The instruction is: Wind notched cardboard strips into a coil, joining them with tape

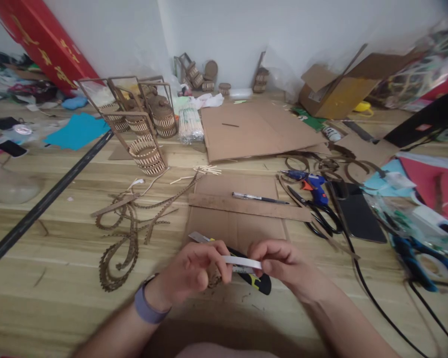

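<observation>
A narrow white strip [242, 261] spans the gap between my two hands, slightly bowed. Its left end meets the fingers of my left hand [186, 266], which are curled round it. My right hand [289, 263] pinches the other end between thumb and fingertips. Under the strip lies a utility knife [262, 285] with a black and yellow-green handle, partly hidden by my hands. A small brown coiled piece [214, 276] shows just below the left fingers; whether they touch it I cannot tell. Beyond them, a brown strip [246, 207] and a pen [259, 198] rest on cardboard [235, 226].
Brown scalloped strips [134, 238] lie left. Small slatted baskets [147, 156] with tall handles stand behind. At right are black scissors [323, 219], a blue glue gun [315, 186], a phone [360, 211] and a black cable [362, 283]. An opened cardboard box [343, 94] stands farther back.
</observation>
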Motion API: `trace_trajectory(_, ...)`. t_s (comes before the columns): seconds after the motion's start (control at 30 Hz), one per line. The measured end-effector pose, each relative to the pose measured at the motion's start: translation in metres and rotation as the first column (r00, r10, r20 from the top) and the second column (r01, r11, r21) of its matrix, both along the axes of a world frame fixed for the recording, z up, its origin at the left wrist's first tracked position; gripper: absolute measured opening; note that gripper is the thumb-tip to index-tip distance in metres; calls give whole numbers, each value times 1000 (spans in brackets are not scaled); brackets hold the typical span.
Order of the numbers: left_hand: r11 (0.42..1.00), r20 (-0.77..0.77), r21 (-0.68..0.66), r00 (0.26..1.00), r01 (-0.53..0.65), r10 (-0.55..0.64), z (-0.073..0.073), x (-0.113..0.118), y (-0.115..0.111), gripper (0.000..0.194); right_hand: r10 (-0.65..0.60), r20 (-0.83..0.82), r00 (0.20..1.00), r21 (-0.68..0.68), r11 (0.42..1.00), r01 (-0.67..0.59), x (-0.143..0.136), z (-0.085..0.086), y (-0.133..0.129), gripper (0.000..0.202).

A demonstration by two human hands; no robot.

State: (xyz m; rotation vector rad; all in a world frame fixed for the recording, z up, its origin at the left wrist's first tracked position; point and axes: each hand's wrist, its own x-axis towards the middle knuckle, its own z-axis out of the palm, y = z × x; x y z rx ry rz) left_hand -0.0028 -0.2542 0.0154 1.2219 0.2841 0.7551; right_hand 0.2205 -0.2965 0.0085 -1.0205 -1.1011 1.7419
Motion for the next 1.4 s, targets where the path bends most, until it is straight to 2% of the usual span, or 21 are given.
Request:
trace_trajectory(0.17, 999, 60, -26, 997, -45, 46, -4, -1, -1, 47, -19, -7, 1000, 38, 999, 19, -1, 0, -1, 34)
trace_trajectory(0.27, 998, 26, 28, 998, -56, 55, -1, -2, 0, 44, -186, 139, 973, 171, 972, 161, -3, 3, -1, 24)
trace_trajectory(0.3, 996, -5, 65, 998, -68, 69, 0, -2, 0, 43, -281, 215, 935, 263, 939, 222, -3, 4, 0, 20)
trace_trajectory(0.37, 979, -100, 178, 988, -100, 119, 3, -2, -1, 42, -478, 336, 812, 484, 827, 287, -5, 5, 1, 13)
trace_trajectory(0.43, 939, -204, 325, 962, -110, 183, 6, 0, -3, 42, -605, 389, 695, 658, 710, 249, -6, 6, 1, 14)
trace_trajectory(0.5, 883, -279, 461, 930, -90, 241, 7, 2, -6, 42, -645, 418, 640, 740, 651, 172, -8, 5, 0, 20)
trace_trajectory(0.6, 817, -326, 574, 901, -52, 286, 7, 6, -10, 43, -648, 451, 613, 768, 632, 103, -11, 5, -2, 23)
trace_trajectory(0.73, 750, -354, 660, 865, -39, 356, 5, 10, -12, 44, -667, 446, 597, 765, 631, 133, -15, 4, -4, 15)
trace_trajectory(0.93, 623, -376, 782, 819, 29, 433, 1, 11, -15, 48, -615, 411, 673, 641, 720, 266, -15, 3, -1, 2)
trace_trajectory(1.0, 572, -370, 818, 808, 50, 458, -1, 11, -15, 47, -594, 396, 700, 589, 750, 302, -15, 3, -1, 4)
trace_trajectory(1.1, 507, -362, 860, 771, 59, 524, -2, 12, -14, 43, -583, 397, 709, 574, 760, 304, -14, 4, -2, 6)
trace_trajectory(1.17, 485, -363, 873, 729, 49, 580, -3, 12, -13, 42, -600, 397, 695, 626, 731, 273, -14, 4, -4, 6)
trace_trajectory(1.27, 483, -374, 875, 686, 38, 624, -4, 13, -11, 38, -652, 389, 651, 721, 655, 225, -12, 4, -5, 9)
trace_trajectory(1.33, 470, -381, 881, 668, 53, 640, -4, 13, -11, 34, -724, 384, 573, 779, 588, 220, -10, 5, -4, 12)
trace_trajectory(1.4, 446, -393, 890, 647, 89, 654, -4, 14, -11, 28, -792, 389, 470, 845, 510, 160, -7, 7, -3, 16)
